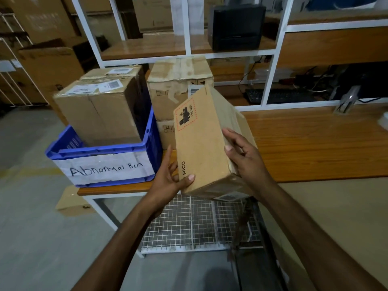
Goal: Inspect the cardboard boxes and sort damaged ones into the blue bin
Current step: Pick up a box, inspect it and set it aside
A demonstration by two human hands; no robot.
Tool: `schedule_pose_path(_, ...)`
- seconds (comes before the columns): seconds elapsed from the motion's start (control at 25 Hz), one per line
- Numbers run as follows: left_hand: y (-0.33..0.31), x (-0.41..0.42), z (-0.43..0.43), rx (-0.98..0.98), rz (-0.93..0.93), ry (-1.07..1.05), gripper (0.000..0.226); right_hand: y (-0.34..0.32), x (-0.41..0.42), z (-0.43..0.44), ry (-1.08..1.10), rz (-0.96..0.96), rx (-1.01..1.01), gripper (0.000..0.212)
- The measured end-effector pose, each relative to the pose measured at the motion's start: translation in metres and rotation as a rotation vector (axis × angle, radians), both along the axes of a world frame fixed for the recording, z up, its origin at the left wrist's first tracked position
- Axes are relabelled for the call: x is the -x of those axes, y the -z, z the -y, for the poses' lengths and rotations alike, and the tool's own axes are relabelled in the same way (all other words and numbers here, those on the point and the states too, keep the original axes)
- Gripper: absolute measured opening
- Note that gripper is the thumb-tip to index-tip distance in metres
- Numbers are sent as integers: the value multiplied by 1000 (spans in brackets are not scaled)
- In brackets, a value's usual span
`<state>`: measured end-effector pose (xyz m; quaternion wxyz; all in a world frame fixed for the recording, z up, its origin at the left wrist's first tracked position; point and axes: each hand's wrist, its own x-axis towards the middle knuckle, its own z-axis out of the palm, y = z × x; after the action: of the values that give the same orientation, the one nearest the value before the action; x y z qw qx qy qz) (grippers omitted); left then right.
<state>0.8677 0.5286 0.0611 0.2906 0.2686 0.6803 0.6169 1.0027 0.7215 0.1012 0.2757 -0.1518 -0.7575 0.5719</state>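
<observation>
Inspection step, by the look of it — one carton up in both hands, verdict not yet made; next move hinges on that verdict: turn it to check the hidden faces, then either into the bin or aside on the counter.

Largest first: wooden counter (315,143) runs across mid-frame to the right edge, white shelving frame behind it; blue bin (155,131) sits on the counter's left end, centre-left of frame, paper label reading "Abnormal Bin" on its front wall; bin already holds a large taped box (100,114) standing well above the rim, a second box visible behind it; stacked cartons (178,80) stand just right of the bin, at frame centre, tape on them wrinkled and peeling.

Held box (201,143) — centre frame, lifted clear of the counter, tilted with its long axis running up and away; plain brown, "PICO" printed near the lower edge, a red-dashed battery mark near the top, a label partly visible on the underside; the faces showing look clean, no obvious crush or tear, far sides hidden.

Left hand (168,179) cups the lower left corner, thumb pressed on the front face, fingers behind; right hand (245,156) wraps the right edge, fingers (228,135) curled over onto the front; both closed on the box.

If it goes to the bin, space is tight — the large box fills most of it.
</observation>
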Motion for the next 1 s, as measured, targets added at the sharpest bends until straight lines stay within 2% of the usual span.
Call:
schedule_pose_path(0.12,-2,0,-1,-82,-70,-5,119,-4,-14,-13,-47,-22,3,54)
schedule_pose_path(0.28,-8,-14,-1,-131,-149,-7,111,-7,-29,-16,-33,-34,81,74)
schedule_pose_path(0.36,-15,-20,-3,-154,-187,3,107,-6,-30,-11,82,-110,21,67)
schedule_pose_path(0.48,-24,-8,-10,-163,-268,41,106,-11,-25,-11,219,-300,-101,42)
schedule_pose_path(0.56,-21,9,-14,-116,-343,75,109,-7,-14,-11,239,-311,-169,37)
schedule_pose_path(0.68,-7,27,-21,-18,-441,101,117,21,-4,-6,216,-203,-235,52)
schedule_pose_path(0.88,-3,36,-35,169,-586,158,117,50,-5,-7,256,-32,-362,97)
schedule_pose_path(0.92,-10,33,-39,173,-625,118,112,49,-4,-3,249,-7,-394,104)
schedule_pose_path(1.0,-38,21,-54,54,-717,6,99,51,-2,7,237,36,-491,109)
